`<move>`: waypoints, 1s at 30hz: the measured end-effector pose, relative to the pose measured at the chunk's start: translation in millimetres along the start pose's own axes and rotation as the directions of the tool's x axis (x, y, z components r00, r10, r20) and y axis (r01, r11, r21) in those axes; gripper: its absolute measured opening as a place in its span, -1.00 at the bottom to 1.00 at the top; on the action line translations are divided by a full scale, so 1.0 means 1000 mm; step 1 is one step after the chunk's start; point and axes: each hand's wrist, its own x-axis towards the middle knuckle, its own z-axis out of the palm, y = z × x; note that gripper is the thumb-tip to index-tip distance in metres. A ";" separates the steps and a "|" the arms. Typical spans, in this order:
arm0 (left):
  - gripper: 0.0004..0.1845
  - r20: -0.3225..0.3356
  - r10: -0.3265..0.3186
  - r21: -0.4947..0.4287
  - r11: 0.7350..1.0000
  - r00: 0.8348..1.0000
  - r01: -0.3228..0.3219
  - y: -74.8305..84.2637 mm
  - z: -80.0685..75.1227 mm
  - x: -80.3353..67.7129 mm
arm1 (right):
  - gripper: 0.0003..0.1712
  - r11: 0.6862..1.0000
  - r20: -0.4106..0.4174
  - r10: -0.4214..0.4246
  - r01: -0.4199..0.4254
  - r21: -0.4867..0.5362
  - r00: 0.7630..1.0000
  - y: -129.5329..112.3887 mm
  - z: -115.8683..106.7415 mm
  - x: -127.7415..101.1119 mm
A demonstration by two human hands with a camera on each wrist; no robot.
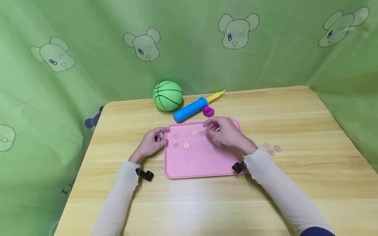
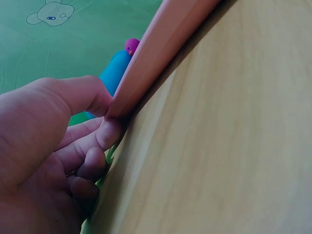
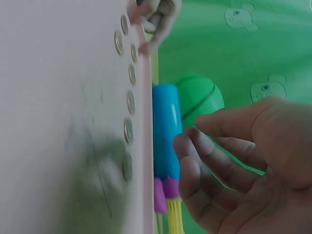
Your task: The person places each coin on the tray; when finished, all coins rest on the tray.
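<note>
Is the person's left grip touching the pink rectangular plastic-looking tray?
Touching. The left wrist view shows the left grip against the tray, fingertips on its edge.

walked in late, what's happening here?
A person's left hand holds the left edge of a pink tray; the right hand hovers over it, seemingly empty. Seven coins lie in two rows on the tray; three more coins lie on the table to its right.

Metal coins (image 1: 184, 134) lie on a smooth plastic tray (image 1: 196, 164); beneath it, a wood-grained table (image 1: 189, 209); behind it, a glossy plastic pump (image 1: 190, 110).
</note>
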 end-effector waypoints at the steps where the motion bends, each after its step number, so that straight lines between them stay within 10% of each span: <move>1: -0.49 0.002 -0.003 0.000 1.000 1.000 0.003 0.000 0.000 0.000 | -0.72 1.000 -0.011 0.005 -0.005 -0.016 1.000 0.002 -0.004 -0.003; 30: -0.49 -0.005 -0.006 0.009 1.000 1.000 0.006 -0.001 0.001 0.000 | -0.70 0.967 -0.170 0.098 -0.134 -0.215 0.981 0.063 -0.082 -0.069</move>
